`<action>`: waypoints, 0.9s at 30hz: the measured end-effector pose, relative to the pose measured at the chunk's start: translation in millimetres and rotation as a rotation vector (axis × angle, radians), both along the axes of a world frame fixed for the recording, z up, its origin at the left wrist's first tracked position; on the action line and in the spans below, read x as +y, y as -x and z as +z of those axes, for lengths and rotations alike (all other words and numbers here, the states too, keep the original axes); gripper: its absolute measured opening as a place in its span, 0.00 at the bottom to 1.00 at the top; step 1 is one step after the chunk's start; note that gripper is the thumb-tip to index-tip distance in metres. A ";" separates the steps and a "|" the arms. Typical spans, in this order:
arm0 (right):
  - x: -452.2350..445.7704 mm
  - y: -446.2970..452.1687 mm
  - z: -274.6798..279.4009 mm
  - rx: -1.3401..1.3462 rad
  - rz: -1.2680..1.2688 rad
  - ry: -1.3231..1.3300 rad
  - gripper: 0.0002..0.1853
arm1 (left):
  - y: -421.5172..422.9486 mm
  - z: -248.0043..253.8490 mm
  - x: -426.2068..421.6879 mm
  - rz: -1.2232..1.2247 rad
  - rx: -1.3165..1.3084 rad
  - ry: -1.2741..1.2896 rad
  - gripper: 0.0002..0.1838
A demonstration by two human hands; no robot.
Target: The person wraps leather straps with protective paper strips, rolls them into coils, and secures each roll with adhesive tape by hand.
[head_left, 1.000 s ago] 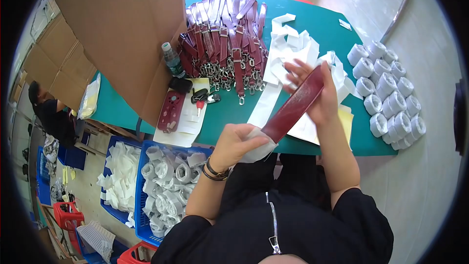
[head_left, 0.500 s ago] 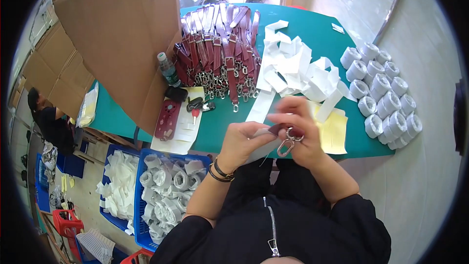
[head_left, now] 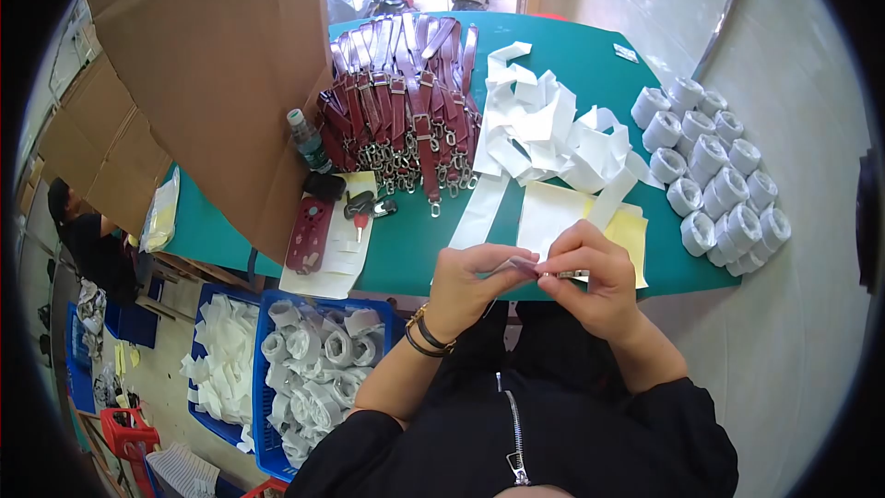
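Note:
My left hand point(head_left: 464, 290) is closed, thumb and fingers pinching the end of a strap point(head_left: 519, 265) that looks dark with a pale sheen. Opposite it, my right hand point(head_left: 595, 288) pinches the same strap at its metal clasp point(head_left: 573, 274), which is mostly covered by the fingers. Both hands are in front of my body at the table's near edge. Just beyond them, a long white strip point(head_left: 479, 212) runs from a heap of white strips point(head_left: 544, 129), and a sheet of white and yellow paper point(head_left: 630, 244) lies behind my right hand.
Burgundy straps with metal clasps point(head_left: 406, 101) are piled on the green table point(head_left: 406, 254). Rolled white coils point(head_left: 719, 175) are stacked at right. Left are a bottle point(head_left: 309, 141), keys point(head_left: 359, 207), a phone case point(head_left: 309, 238), cardboard point(head_left: 212, 83) and a blue basket point(head_left: 263, 415). A person point(head_left: 92, 240) works far left.
My right hand has turned and moved slightly down, so the clasp that hung in plain sight is now mostly hidden in its fingers. The left hand still pinches the strap. The view has shifted slightly.

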State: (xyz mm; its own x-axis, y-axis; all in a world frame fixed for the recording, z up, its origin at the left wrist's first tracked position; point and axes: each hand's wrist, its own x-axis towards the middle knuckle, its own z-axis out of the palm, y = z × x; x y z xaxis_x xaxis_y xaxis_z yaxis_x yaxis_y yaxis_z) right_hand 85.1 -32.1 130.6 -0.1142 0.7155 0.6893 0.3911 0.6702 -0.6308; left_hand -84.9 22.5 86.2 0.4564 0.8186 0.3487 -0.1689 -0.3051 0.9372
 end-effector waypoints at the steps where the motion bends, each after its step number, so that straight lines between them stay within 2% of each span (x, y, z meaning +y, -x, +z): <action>1: -3.0 -0.9 1.9 -0.037 -0.003 0.026 0.11 | -0.8 -1.2 -1.2 -0.007 -0.007 0.015 0.10; 7: -5.4 -8.9 -7.7 -0.149 -0.075 0.060 0.10 | -1.1 3.2 -8.5 -0.052 0.046 -0.018 0.10; 12: -0.9 5.4 -3.5 -0.077 -0.123 0.007 0.11 | -0.6 11.4 -7.5 -0.037 0.040 0.018 0.09; 18: 11.8 15.4 -5.2 -0.238 -0.042 0.034 0.17 | 3.3 17.2 -9.5 0.018 0.004 -0.024 0.08; 23: 11.7 15.2 0.7 -0.377 0.024 0.100 0.23 | 12.7 14.2 -9.7 0.056 0.031 -0.023 0.11; 24: 12.3 15.8 -0.1 -0.367 0.026 0.101 0.23 | 14.8 18.1 -9.2 0.078 0.004 -0.017 0.13; 27: 22.0 24.6 -9.5 0.106 0.217 0.080 0.27 | 34.1 55.0 -10.4 0.145 -0.150 -0.054 0.21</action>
